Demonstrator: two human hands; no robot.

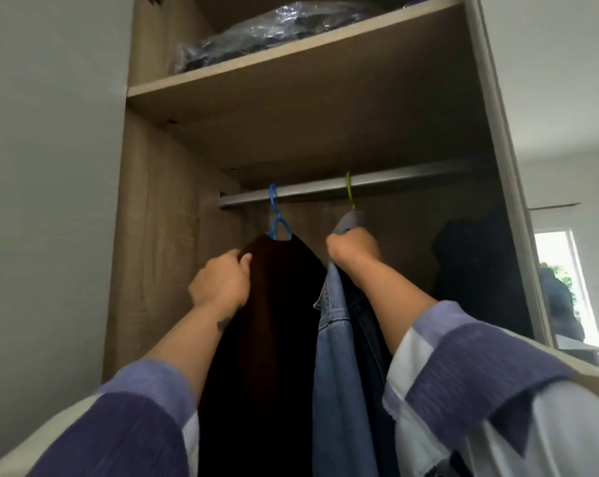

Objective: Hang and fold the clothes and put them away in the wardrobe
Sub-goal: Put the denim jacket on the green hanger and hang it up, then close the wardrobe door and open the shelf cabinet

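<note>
under the wardrobe rail, a dark garment on a blue hanger and a denim jacket on a green hanger hang lengthwise straight down. left hand grips the dark shoulder; right hand clutches the jacket's collar. a plastic-wrapped bundle lies on the upper shelf.

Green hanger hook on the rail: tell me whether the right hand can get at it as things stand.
Probably yes. The right hand grips the denim garment just below the green hanger hook, and nothing lies between them. It would have to let go of the cloth first.
</note>
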